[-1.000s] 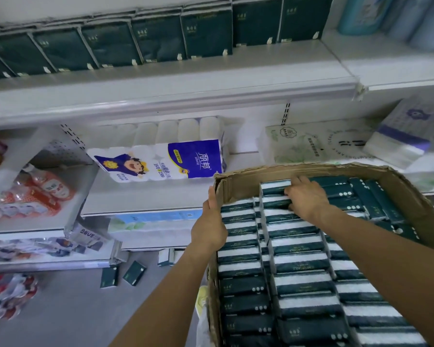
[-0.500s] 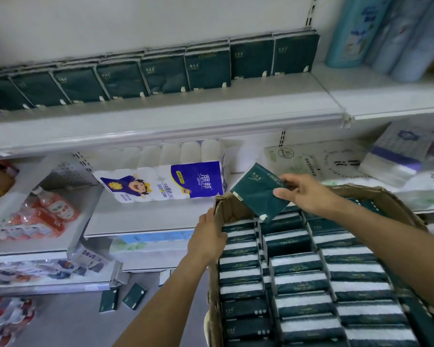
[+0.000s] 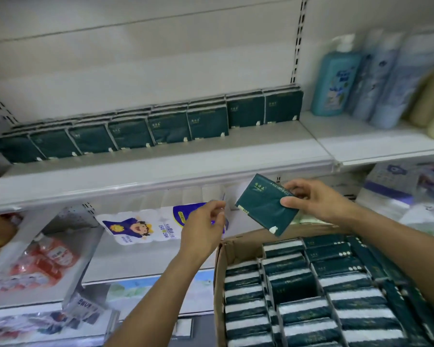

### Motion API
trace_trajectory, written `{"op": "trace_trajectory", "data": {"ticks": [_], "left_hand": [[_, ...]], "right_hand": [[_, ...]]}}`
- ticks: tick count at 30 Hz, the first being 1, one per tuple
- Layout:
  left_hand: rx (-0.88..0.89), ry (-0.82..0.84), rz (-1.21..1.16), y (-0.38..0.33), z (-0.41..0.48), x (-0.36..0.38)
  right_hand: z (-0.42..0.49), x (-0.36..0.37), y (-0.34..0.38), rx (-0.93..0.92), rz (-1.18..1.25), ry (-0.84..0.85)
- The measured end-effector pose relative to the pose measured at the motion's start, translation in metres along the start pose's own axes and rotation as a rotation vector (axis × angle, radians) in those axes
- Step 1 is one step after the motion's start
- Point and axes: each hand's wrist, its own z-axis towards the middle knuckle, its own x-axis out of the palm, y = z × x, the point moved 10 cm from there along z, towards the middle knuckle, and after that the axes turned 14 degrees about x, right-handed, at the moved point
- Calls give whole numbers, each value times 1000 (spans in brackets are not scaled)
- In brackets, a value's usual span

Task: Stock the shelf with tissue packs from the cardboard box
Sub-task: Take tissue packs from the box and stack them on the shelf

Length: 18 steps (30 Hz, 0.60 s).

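My right hand grips one dark green tissue pack by its right edge, tilted in the air above the box's far corner. My left hand hovers just left of that pack, fingers curled and holding nothing, a small gap between them. The cardboard box at the lower right is packed with rows of green tissue packs. On the white upper shelf a row of the same green packs stands upright toward the back.
Blue and cream bottles stand on the shelf section to the right. A blue and white toilet roll pack lies on the lower shelf behind my left hand. Red packets sit at the lower left, white tissue bags at the right.
My right hand pulled one pack out of the box and raised it toward the upper shelf. My left hand let go of the box corner and rose beside the pack. The view tilted upward.
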Motion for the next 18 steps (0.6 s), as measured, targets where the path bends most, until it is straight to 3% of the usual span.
{"op": "trace_trajectory", "data": {"ticks": [4, 9, 12, 18], "left_hand": [[76, -104, -48, -19, 41, -29], [192, -226, -10, -35, 94, -63], [257, -225, 85, -39, 128, -76], [283, -180, 373, -31, 187, -91]], "right_hand": [[6, -28, 40, -103, 117, -136], [24, -71, 97, -273, 102, -425], [48, -85, 123, -309, -46, -552], [108, -91, 142, -263, -445, -638]]}}
